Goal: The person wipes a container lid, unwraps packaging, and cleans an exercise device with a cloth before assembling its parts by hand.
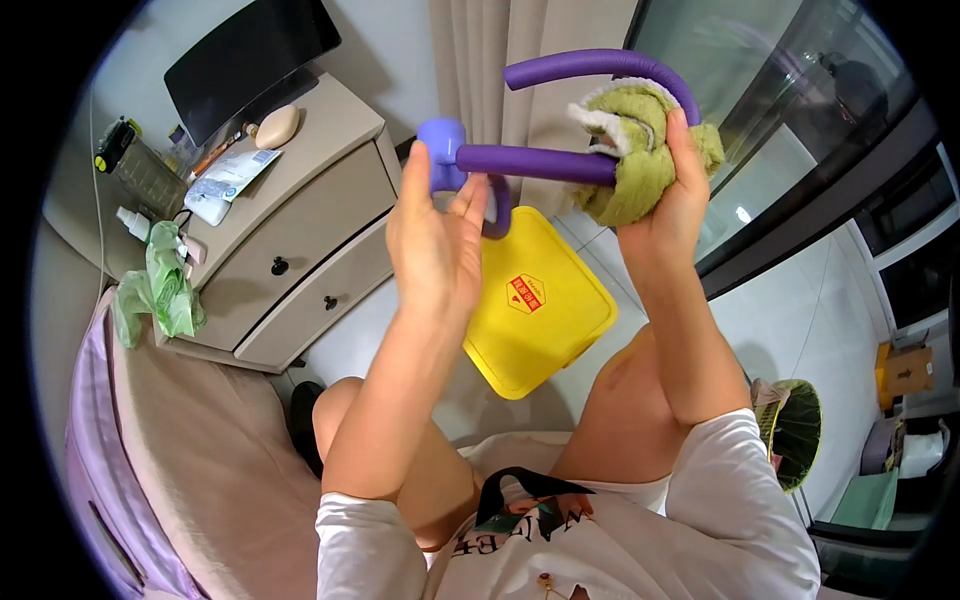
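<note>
A purple foam-covered thigh exerciser [540,163] is held up in front of me, its curved arm sweeping round at the upper right. My left hand [437,238] grips its lighter violet hub [440,135] with thumb and fingers on either side. At the other end, a fluffy green cloth [640,180] with a whitish side is bunched round the purple foam. My right hand [672,185] presses this cloth against the exerciser, fingers mostly hidden behind it.
Below my hands a yellow lidded box or stool [550,310] stands on the tiles. A drawer cabinet [300,220] at left carries a black monitor [250,65], bottles and packets. A glass door [760,130] and a lined waste bin [797,435] are at right; a bed [210,430] is beside me.
</note>
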`<state>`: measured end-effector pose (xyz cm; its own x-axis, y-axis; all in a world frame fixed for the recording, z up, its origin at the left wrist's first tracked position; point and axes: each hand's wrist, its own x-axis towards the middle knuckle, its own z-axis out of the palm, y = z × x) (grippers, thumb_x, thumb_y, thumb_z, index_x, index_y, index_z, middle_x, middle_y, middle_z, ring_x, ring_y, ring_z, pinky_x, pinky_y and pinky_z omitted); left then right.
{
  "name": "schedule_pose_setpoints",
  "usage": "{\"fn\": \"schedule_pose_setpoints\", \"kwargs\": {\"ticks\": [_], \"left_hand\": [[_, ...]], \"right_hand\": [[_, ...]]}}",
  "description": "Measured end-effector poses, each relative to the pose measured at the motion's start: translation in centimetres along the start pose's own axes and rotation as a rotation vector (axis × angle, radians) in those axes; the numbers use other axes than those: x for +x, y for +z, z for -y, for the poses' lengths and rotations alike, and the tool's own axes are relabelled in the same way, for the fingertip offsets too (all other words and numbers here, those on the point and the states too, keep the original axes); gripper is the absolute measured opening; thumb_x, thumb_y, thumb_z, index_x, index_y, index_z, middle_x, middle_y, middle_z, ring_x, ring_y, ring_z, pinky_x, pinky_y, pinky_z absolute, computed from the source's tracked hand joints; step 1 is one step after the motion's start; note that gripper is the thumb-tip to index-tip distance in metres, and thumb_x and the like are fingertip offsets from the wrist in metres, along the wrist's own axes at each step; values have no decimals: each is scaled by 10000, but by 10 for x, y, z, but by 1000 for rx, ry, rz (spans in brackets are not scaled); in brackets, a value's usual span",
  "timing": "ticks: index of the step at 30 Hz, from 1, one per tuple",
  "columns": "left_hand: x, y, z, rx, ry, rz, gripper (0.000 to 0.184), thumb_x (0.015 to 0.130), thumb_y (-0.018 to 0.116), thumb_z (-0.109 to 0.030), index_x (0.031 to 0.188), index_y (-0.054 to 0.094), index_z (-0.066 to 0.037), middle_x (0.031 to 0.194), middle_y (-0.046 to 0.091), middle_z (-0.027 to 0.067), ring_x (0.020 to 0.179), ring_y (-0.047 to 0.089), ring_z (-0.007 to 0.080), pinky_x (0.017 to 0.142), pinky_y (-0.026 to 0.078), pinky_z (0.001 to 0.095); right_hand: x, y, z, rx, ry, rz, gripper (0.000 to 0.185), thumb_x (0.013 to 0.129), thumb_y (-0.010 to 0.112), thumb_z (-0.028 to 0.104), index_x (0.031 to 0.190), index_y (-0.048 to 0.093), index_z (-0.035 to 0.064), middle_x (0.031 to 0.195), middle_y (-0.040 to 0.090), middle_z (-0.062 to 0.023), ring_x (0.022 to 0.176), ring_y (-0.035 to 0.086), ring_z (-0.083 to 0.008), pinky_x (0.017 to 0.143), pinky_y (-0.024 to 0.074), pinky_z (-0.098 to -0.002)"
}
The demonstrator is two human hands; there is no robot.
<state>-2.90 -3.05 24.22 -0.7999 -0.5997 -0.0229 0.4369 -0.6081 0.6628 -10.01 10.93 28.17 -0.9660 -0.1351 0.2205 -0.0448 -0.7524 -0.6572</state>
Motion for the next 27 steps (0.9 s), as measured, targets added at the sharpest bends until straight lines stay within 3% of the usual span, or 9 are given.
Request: {"fn": "schedule_pose_setpoints", "kwargs": {"ticks": [2,5,6,9,10,13,18,21,27], "left_hand": [[9,-7,2,-332,-205,69,436,904,548,-350,1147,418,-13,1057,511,109,1026,500,232,949,385,406],[-17,18,-5,-300,-429,-28,387,924,508,-352,1124,450,-25,1077,512,118,984,528,239,916,426,421],[-17,22,-4,-267,-399,-113,338,935,479,-359,1065,464,-47,978,525,97,871,561,234,813,488,412],[0,-2,11,-279,-434,-297,276,944,459,-343,979,463,-70,848,522,65,733,565,212,697,520,386],[1,-3,12,-248,-407,-298,228,955,441,-304,943,433,-76,748,492,34,657,541,183,628,511,377],[5,-10,12,-169,-270,-199,199,959,431,-264,990,412,-68,762,494,37,660,534,170,613,502,360],[13,-15,17,-8,-20,-136,130,913,420,-124,1023,371,-73,721,428,48,560,451,131,527,440,294],[8,-11,10,204,12,-118,124,919,459,-150,937,352,-90,679,429,23,548,438,118,530,420,281],[10,-10,8,391,59,22,153,927,460,-186,941,334,-100,688,413,22,504,426,101,442,375,253]], "right_hand": [[-8,2,-7,9,-31,38,259,879,578,212,1052,533,26,971,600,-83,861,605,-198,723,513,-335],[-28,7,-29,-90,-124,91,264,847,629,148,1049,523,16,971,591,-75,869,594,-165,724,506,-307],[-36,10,-34,-157,-129,86,273,831,647,121,1049,520,15,968,588,-68,873,585,-148,727,499,-292],[-56,14,-47,-255,-153,126,288,815,668,81,1051,517,14,962,580,-44,872,563,-115,751,476,-268],[-62,15,-48,-282,-127,180,287,817,666,81,1054,518,15,964,580,-41,870,563,-114,759,471,-266],[-66,13,-48,-316,-104,260,279,828,657,96,1059,524,12,970,585,-35,868,558,-107,776,461,-261],[-65,17,-32,-245,45,85,261,841,639,116,1049,533,0,968,600,-61,843,585,-122,724,491,-276],[-54,6,-23,-242,267,49,253,835,641,114,1034,539,-4,943,609,-77,802,607,-141,675,511,-286],[-46,-8,-7,-331,338,146,253,818,662,109,1003,530,-3,900,609,-83,781,620,-154,661,533,-303]]}}
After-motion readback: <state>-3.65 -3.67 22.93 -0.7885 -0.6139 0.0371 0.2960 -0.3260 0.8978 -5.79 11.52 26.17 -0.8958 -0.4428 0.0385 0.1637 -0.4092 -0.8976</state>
